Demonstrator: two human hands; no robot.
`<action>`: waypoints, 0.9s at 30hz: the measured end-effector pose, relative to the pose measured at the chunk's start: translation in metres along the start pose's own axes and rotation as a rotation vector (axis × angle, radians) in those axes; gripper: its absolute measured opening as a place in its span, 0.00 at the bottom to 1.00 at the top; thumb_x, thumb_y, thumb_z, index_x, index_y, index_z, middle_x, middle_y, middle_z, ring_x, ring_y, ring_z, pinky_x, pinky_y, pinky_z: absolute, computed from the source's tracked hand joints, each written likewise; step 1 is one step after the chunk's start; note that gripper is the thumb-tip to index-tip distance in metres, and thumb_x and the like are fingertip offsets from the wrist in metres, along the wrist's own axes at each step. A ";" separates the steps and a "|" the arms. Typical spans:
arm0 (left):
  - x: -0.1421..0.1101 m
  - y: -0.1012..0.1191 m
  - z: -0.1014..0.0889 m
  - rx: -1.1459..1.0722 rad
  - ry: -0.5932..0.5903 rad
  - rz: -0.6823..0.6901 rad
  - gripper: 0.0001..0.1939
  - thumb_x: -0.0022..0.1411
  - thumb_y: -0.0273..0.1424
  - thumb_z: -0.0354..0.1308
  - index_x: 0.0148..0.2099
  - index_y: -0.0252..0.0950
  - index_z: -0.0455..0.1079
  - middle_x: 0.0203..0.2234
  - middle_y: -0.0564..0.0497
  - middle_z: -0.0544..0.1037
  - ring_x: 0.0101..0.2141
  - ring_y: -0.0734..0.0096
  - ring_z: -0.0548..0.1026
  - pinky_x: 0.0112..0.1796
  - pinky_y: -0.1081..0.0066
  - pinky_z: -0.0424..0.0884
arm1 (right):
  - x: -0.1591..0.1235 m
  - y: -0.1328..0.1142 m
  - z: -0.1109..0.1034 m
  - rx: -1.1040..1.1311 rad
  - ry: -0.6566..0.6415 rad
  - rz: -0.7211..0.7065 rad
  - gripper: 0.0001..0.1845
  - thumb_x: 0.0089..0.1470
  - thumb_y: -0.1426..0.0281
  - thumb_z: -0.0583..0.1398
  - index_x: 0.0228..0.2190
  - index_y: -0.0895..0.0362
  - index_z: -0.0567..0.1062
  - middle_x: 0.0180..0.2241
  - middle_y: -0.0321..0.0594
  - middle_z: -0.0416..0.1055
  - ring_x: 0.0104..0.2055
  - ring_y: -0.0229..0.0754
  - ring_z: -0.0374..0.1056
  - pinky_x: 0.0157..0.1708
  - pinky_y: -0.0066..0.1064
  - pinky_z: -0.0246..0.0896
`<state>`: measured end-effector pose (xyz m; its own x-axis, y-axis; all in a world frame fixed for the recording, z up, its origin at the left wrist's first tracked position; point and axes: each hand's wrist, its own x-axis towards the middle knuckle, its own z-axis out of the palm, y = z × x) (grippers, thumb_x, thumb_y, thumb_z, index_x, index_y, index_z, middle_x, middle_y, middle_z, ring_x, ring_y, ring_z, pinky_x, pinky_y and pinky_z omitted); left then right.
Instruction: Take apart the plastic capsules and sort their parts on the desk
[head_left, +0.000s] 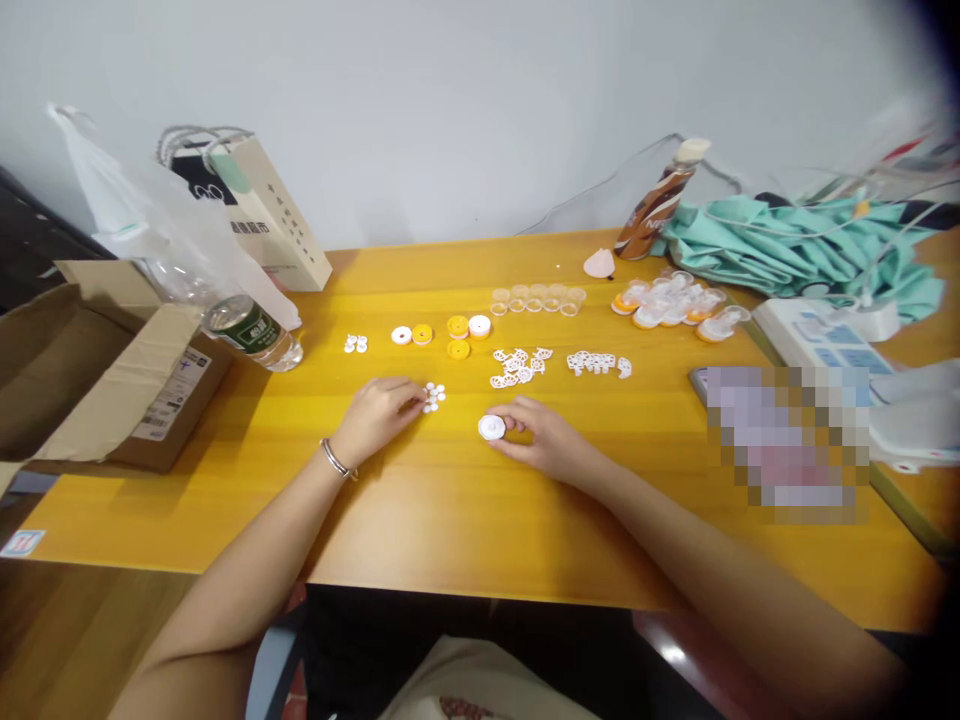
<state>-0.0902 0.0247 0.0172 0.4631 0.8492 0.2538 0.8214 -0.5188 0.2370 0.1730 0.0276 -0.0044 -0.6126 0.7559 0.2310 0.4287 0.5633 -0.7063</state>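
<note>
My right hand (536,435) grips a white round part (492,428) between thumb and fingers, just above the table, its face with a small raised centre turned up. At a cluster of small white discs (433,398), the fingertips of my left hand (386,408) are pinched together; whether a disc is between them is too small to tell. Behind the hands lie white and yellow round pieces (458,350), some with a hole in the centre. Thin white openwork pieces (520,368) are spread beyond my right hand, with white curved pieces (592,363) to their right.
Clear cups (536,300) stand in a row farther back, near clear-topped orange-based pieces (667,302). A few white knobs (356,344) lie left. A cardboard box (157,390) and water bottle (251,330) occupy the left; a brown drink bottle (652,210), green cloth (795,245) and blurred-out phone (780,440) the right.
</note>
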 end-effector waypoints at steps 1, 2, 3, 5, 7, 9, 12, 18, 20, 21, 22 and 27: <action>0.000 0.000 0.000 -0.011 -0.009 0.006 0.05 0.60 0.28 0.53 0.38 0.37 0.69 0.31 0.52 0.75 0.31 0.73 0.72 0.35 0.73 0.65 | 0.000 0.001 0.000 -0.003 0.004 0.000 0.10 0.48 0.71 0.60 0.36 0.57 0.71 0.28 0.39 0.64 0.31 0.39 0.62 0.34 0.31 0.59; 0.000 0.001 0.000 -0.026 -0.016 0.014 0.06 0.60 0.28 0.52 0.38 0.37 0.69 0.31 0.51 0.75 0.32 0.73 0.72 0.35 0.73 0.66 | 0.000 0.001 0.001 -0.006 0.005 0.000 0.12 0.47 0.70 0.60 0.37 0.57 0.71 0.28 0.39 0.65 0.31 0.39 0.62 0.34 0.31 0.59; 0.000 0.002 0.000 -0.043 -0.018 0.022 0.06 0.60 0.28 0.52 0.39 0.37 0.69 0.31 0.51 0.75 0.32 0.73 0.72 0.36 0.73 0.66 | 0.000 0.002 0.001 -0.008 0.006 0.001 0.13 0.46 0.70 0.61 0.38 0.57 0.70 0.28 0.39 0.65 0.31 0.39 0.62 0.34 0.31 0.59; 0.000 0.008 -0.002 -0.091 0.005 0.030 0.07 0.61 0.29 0.52 0.39 0.37 0.70 0.32 0.50 0.75 0.33 0.72 0.72 0.38 0.72 0.66 | 0.000 0.003 0.001 -0.008 -0.001 0.001 0.16 0.45 0.70 0.62 0.39 0.56 0.69 0.28 0.38 0.65 0.31 0.39 0.62 0.34 0.31 0.59; 0.000 0.019 -0.003 -0.167 0.059 0.024 0.08 0.62 0.30 0.51 0.40 0.36 0.69 0.33 0.49 0.74 0.35 0.72 0.72 0.39 0.71 0.67 | -0.001 0.003 0.001 -0.007 -0.017 0.000 0.15 0.46 0.70 0.61 0.38 0.56 0.69 0.28 0.38 0.65 0.31 0.38 0.61 0.33 0.31 0.58; 0.001 0.032 -0.003 -0.258 0.102 0.035 0.08 0.62 0.31 0.50 0.41 0.36 0.69 0.34 0.48 0.74 0.36 0.72 0.72 0.40 0.70 0.67 | 0.000 0.003 0.001 -0.005 -0.028 0.000 0.11 0.47 0.70 0.60 0.37 0.56 0.70 0.28 0.38 0.64 0.31 0.38 0.61 0.33 0.30 0.58; 0.007 0.053 0.001 -0.305 0.044 0.125 0.09 0.62 0.31 0.50 0.42 0.35 0.68 0.35 0.48 0.73 0.37 0.72 0.71 0.41 0.69 0.67 | 0.000 0.004 0.001 0.009 -0.029 0.000 0.09 0.48 0.71 0.60 0.35 0.57 0.70 0.28 0.37 0.64 0.31 0.37 0.60 0.33 0.29 0.57; 0.026 0.071 0.020 -0.194 -0.102 0.256 0.09 0.62 0.30 0.49 0.41 0.36 0.69 0.34 0.49 0.72 0.36 0.70 0.70 0.39 0.69 0.65 | 0.001 0.007 0.001 0.027 -0.004 -0.016 0.06 0.46 0.71 0.61 0.29 0.56 0.68 0.25 0.34 0.60 0.29 0.37 0.59 0.29 0.28 0.56; 0.029 0.071 0.026 -0.184 -0.093 0.237 0.08 0.63 0.30 0.49 0.39 0.35 0.69 0.33 0.48 0.72 0.35 0.70 0.69 0.39 0.69 0.65 | 0.001 0.008 0.001 0.029 -0.011 -0.011 0.05 0.46 0.71 0.61 0.27 0.56 0.68 0.24 0.34 0.59 0.29 0.36 0.58 0.29 0.28 0.56; 0.030 0.071 0.028 -0.183 -0.088 0.231 0.08 0.63 0.30 0.49 0.39 0.34 0.69 0.33 0.48 0.72 0.35 0.70 0.69 0.38 0.69 0.65 | 0.001 0.008 0.000 0.033 -0.015 -0.009 0.05 0.46 0.71 0.61 0.27 0.56 0.68 0.24 0.34 0.59 0.28 0.36 0.58 0.29 0.28 0.56; 0.031 0.072 0.030 -0.184 -0.084 0.228 0.09 0.63 0.30 0.49 0.39 0.34 0.69 0.33 0.48 0.72 0.35 0.70 0.69 0.38 0.69 0.66 | 0.001 0.009 0.000 0.037 -0.017 -0.009 0.05 0.46 0.71 0.61 0.27 0.56 0.68 0.25 0.34 0.59 0.28 0.36 0.58 0.29 0.28 0.56; 0.027 0.075 0.035 -0.068 -0.054 0.220 0.11 0.64 0.31 0.46 0.40 0.33 0.69 0.33 0.47 0.72 0.34 0.69 0.69 0.38 0.68 0.65 | 0.001 0.010 -0.001 0.053 -0.013 -0.018 0.05 0.46 0.72 0.61 0.28 0.56 0.68 0.25 0.35 0.60 0.29 0.37 0.59 0.29 0.29 0.57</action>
<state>-0.0041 0.0124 0.0096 0.6475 0.7178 0.2561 0.6748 -0.6961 0.2449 0.1769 0.0348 -0.0111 -0.6287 0.7413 0.2351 0.3822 0.5578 -0.7368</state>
